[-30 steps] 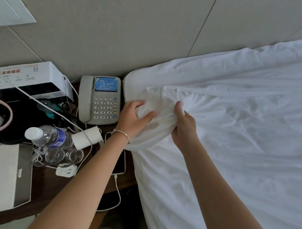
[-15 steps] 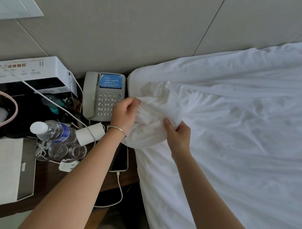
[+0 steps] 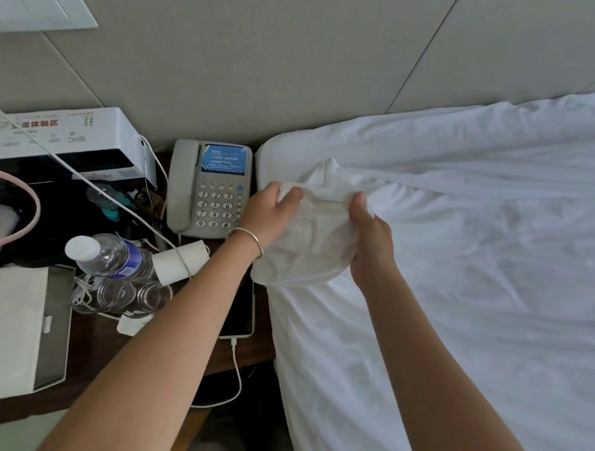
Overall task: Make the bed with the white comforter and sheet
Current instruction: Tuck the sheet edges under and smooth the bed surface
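Bunched corner of white sheet (image 3: 314, 232) at centre of frame, gathered into a loose puff over the bed's upper-left corner and overhanging the edge of the nightstand (image 3: 93, 339). Left hand (image 3: 267, 217) gripping the puff's left side, fingers curled into the fabric, silver bracelet (image 3: 251, 240) at the wrist. Right hand (image 3: 370, 234) gripping the right side, thumb up against the cloth, remaining fingers tucked behind the fold — probably pinching it, though hidden from view. Rest of the white bedding (image 3: 473, 265) spread wrinkled across the right half of frame, reaching the beige wall panel (image 3: 261, 72) at top. Grey desk phone (image 3: 209, 188) with a blue screen just left of the bed corner. Lower, left of centre: clear water bottle (image 3: 109, 256) lying on its side with a white cap, touching a roll of white paper (image 3: 182, 260); two upturned glasses (image 3: 131, 295) below them. Dark smartphone (image 3: 242, 311) with a white charging cable (image 3: 235, 375) partly under the left forearm. White box with red characters (image 3: 66, 136) at middle left.
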Available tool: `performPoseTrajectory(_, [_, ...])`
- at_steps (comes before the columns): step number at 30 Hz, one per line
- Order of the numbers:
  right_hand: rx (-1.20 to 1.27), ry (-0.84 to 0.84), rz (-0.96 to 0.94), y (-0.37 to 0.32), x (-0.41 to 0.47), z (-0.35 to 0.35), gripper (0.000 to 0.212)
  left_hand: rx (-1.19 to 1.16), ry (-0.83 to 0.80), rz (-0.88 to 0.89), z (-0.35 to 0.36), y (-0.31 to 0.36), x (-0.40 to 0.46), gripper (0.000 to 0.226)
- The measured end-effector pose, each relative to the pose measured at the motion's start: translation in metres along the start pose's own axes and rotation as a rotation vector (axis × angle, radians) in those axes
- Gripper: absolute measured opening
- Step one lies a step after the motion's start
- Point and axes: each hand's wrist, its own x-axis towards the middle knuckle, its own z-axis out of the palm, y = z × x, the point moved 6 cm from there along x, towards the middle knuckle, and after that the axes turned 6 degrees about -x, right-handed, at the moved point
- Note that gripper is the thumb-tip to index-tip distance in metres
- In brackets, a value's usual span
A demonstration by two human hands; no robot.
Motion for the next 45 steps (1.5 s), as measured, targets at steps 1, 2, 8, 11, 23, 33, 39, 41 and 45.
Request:
performPoseTrajectory(1, [-0.039,-0.033,-0.010,0.001,0.002,0.003,0.033,0.075,0.049,0.005,0.000,-0.003,0.000,0.030])
performPoseTrajectory(2, [-0.117,-0.067,-0.027,0.001,0.002,0.006,0.033,0.165,0.149,0.054,-0.004,-0.004,-0.001,0.023])
performPoseTrajectory(8, [-0.809,-0.138,-0.340,0.012,0.010,0.011,0.049,0.125,0.343,0.712,-0.005,0.027,-0.030,0.027])
performPoseTrajectory(11, [-0.996,-0.221,-0.269,0.025,0.011,0.006,0.044,0.189,0.314,0.538,0.001,0.032,-0.007,0.018])
performPoseTrajectory(23, [-0.977,-0.050,-0.223,0.071,0.026,-0.015,0.028,1.007,-0.409,-0.384,0.026,-0.002,0.074,0.072])
performPoseTrajectory(33, [-0.907,0.094,-0.210,0.088,0.000,-0.025,0.029,0.055,-0.313,-0.132,0.009,-0.010,0.057,0.029])
performPoseTrajectory(39, [-0.983,0.445,-0.358,0.106,-0.080,-0.032,0.038,1.050,-0.369,0.159,0.021,0.000,0.028,0.044])
performPoseTrajectory(41, [-1.178,0.373,-0.353,0.133,-0.099,-0.023,0.044,1.052,-0.320,0.192,0.023,0.003,0.026,0.044])
performPoseTrajectory(45, [-1.342,0.246,-0.259,0.167,-0.107,-0.022,0.035,0.555,-0.349,0.068,0.018,0.015,0.029,0.050])
